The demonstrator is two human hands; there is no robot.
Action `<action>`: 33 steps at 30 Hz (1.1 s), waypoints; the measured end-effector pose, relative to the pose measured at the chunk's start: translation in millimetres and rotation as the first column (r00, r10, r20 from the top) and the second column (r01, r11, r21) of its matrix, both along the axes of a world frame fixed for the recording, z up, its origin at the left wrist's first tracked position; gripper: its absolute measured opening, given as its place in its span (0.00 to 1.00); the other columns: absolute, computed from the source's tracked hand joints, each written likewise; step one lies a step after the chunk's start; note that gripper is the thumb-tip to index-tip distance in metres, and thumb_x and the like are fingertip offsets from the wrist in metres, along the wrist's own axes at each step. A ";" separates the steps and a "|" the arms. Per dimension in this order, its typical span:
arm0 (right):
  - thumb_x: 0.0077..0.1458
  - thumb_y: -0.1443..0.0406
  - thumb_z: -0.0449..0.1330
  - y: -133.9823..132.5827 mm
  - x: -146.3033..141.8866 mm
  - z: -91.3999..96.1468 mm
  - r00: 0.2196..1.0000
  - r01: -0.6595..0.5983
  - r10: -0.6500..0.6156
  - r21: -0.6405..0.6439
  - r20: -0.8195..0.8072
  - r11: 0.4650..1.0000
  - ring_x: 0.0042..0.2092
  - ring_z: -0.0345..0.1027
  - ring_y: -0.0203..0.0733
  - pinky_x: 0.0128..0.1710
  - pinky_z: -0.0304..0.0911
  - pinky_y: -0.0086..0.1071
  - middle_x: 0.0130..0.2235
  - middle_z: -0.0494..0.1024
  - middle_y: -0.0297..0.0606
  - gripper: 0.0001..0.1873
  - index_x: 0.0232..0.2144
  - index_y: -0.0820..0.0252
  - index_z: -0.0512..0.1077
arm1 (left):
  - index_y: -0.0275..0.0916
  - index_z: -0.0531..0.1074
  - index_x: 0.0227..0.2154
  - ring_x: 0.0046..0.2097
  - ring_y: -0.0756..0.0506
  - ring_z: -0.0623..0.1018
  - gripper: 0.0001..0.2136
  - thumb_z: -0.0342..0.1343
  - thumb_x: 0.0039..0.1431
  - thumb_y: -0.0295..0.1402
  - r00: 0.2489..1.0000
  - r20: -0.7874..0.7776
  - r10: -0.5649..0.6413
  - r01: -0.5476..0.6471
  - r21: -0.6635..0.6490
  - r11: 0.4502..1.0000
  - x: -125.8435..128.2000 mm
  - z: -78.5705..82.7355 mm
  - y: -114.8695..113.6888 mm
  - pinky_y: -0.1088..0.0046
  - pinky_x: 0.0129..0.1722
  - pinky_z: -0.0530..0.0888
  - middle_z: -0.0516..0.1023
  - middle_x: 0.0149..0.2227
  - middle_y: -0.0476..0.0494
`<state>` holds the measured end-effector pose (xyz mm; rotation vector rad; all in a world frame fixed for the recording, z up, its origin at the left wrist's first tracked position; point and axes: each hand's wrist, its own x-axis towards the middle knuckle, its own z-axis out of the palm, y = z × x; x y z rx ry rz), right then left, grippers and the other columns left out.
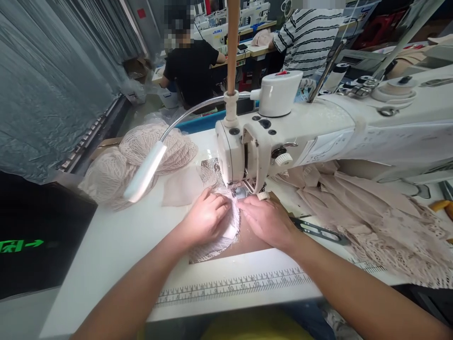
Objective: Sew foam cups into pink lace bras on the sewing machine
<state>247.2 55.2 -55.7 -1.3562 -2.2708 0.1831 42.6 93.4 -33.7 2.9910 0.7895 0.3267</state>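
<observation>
A rounded pale pink lace piece [230, 231] lies under the head of a white sewing machine [231, 160], its edge close to the needle area. My left hand [207, 215] rests on its left part, fingers bent and closed on the fabric. From the right, my right hand [267, 221] pinches at the edge of the same piece, fingers together by the presser foot. The fingers hide part of the lace, and the needle tip cannot be made out. A brown plate [253, 241] lies beneath the lace and the right hand.
Stacked lace pieces [159, 146] and a lamp [146, 172] on a bendable neck stand left. A heap of pink lace garments [375, 203] lies right, near a black tool [318, 230]. A printed ruler [230, 285] runs along the front edge. Two people sit at machines behind.
</observation>
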 end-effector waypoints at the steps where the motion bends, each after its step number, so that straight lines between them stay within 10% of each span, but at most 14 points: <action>1: 0.55 0.74 0.50 -0.2 0.0 0.4 1.000 -0.010 0.010 -0.005 0.016 1.000 0.29 0.60 0.36 0.30 0.51 0.31 0.31 0.75 0.36 0.15 0.36 0.59 0.75 | 0.34 0.70 0.47 0.47 0.40 0.73 0.14 0.46 0.61 0.28 1.000 0.007 -0.003 0.003 -0.003 1.000 -0.8 -0.3 0.6 0.52 0.55 0.62 0.75 0.45 0.36; 33: 0.58 0.71 0.49 2.7 -10.3 -1.7 0.969 0.115 -0.112 0.002 0.221 0.993 0.28 0.58 0.37 0.27 0.48 0.32 0.31 0.72 0.37 0.14 0.36 0.59 0.76 | 0.36 0.66 0.54 0.50 0.40 0.70 0.18 0.47 0.62 0.26 0.994 0.068 -0.085 0.089 -0.068 0.994 -4.6 -14.0 11.9 0.59 0.49 0.69 0.71 0.54 0.36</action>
